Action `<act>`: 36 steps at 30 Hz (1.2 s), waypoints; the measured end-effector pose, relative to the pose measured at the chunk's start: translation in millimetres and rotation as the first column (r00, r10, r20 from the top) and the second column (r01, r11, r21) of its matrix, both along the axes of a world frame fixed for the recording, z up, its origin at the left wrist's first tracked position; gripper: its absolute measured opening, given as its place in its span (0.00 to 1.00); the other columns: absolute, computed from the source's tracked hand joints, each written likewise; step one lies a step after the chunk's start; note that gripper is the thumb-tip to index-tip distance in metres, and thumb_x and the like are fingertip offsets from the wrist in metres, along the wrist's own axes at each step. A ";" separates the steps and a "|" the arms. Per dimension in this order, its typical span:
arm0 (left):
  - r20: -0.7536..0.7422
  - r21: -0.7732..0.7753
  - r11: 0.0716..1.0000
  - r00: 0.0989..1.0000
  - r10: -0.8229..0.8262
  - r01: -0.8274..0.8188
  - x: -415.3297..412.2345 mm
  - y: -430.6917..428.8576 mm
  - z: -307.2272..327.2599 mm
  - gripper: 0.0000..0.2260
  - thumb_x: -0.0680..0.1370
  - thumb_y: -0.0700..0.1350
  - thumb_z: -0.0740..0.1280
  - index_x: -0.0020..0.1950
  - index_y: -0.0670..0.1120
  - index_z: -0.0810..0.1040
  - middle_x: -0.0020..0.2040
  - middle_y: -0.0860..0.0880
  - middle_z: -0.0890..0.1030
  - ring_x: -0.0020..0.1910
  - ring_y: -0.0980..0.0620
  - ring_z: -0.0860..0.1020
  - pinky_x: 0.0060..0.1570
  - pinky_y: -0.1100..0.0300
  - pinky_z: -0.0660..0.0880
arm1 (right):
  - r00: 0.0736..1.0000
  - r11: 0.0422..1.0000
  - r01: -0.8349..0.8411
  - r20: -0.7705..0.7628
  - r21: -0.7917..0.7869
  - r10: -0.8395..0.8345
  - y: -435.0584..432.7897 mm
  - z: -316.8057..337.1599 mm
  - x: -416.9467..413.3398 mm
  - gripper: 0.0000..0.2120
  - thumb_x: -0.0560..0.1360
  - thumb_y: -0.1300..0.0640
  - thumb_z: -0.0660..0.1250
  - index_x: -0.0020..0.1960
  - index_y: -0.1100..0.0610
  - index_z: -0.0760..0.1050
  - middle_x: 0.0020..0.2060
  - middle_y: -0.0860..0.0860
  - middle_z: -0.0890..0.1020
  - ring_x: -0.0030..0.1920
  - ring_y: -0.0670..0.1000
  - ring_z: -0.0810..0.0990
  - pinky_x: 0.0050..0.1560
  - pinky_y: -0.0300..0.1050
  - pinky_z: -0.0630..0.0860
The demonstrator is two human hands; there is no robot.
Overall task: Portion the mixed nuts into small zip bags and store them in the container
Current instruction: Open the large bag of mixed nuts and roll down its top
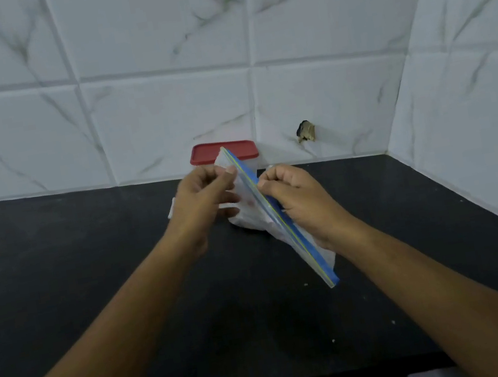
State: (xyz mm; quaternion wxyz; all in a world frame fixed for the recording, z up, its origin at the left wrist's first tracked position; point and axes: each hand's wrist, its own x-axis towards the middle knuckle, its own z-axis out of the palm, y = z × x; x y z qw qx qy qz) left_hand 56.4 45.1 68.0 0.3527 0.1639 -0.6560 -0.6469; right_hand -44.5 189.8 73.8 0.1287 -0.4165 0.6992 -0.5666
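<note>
The left hand [206, 192] and right hand [295, 200] pinch a zip bag [314, 259] at its blue seal in curled fingers, so portioning looks underway, with storing in the lidded container [206, 155] left.

Head camera looks forward and down, close over the countertop [92, 278].

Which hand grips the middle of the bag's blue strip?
The right hand; the left hand pinches the zip bag nearer its far end, towards the red lid.
</note>
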 end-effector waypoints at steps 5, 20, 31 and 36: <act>0.003 0.078 0.996 0.999 -0.039 0.038 0.4 4.8 11.7 0.16 0.77 0.51 0.75 0.54 0.40 0.77 0.41 0.46 0.83 0.38 0.51 0.83 0.36 0.58 0.80 | 0.988 0.988 -0.152 0.016 0.016 0.151 -13.7 10.2 9.0 0.09 0.86 0.59 0.62 0.55 0.58 0.81 0.43 0.51 0.84 0.41 0.48 0.84 0.38 0.43 0.81; 0.058 -0.063 0.998 0.998 0.006 -0.003 7.0 -14.0 50.2 0.02 0.82 0.36 0.67 0.52 0.40 0.80 0.41 0.44 0.84 0.32 0.52 0.83 0.34 0.56 0.82 | 0.992 0.992 0.115 -0.052 -0.055 -0.118 -37.7 43.5 -9.3 0.08 0.75 0.65 0.70 0.52 0.56 0.79 0.35 0.49 0.80 0.33 0.44 0.79 0.33 0.37 0.74; 0.067 -0.616 0.727 0.900 0.432 -0.303 -10.3 -22.6 69.6 0.07 0.77 0.48 0.73 0.52 0.54 0.78 0.43 0.55 0.82 0.42 0.54 0.81 0.43 0.49 0.83 | 0.941 0.978 0.205 -0.269 -0.025 -0.204 -54.1 77.3 -25.2 0.03 0.76 0.61 0.72 0.44 0.55 0.80 0.38 0.53 0.83 0.36 0.52 0.82 0.28 0.43 0.78; -0.045 -0.846 0.408 0.808 0.587 -0.343 -6.8 -22.4 80.9 0.03 0.79 0.51 0.70 0.49 0.53 0.81 0.43 0.57 0.83 0.42 0.53 0.80 0.38 0.58 0.75 | 0.950 0.981 0.191 -0.245 -0.030 -0.193 -50.0 85.9 -22.8 0.06 0.78 0.62 0.67 0.46 0.63 0.81 0.40 0.54 0.85 0.37 0.54 0.86 0.29 0.44 0.82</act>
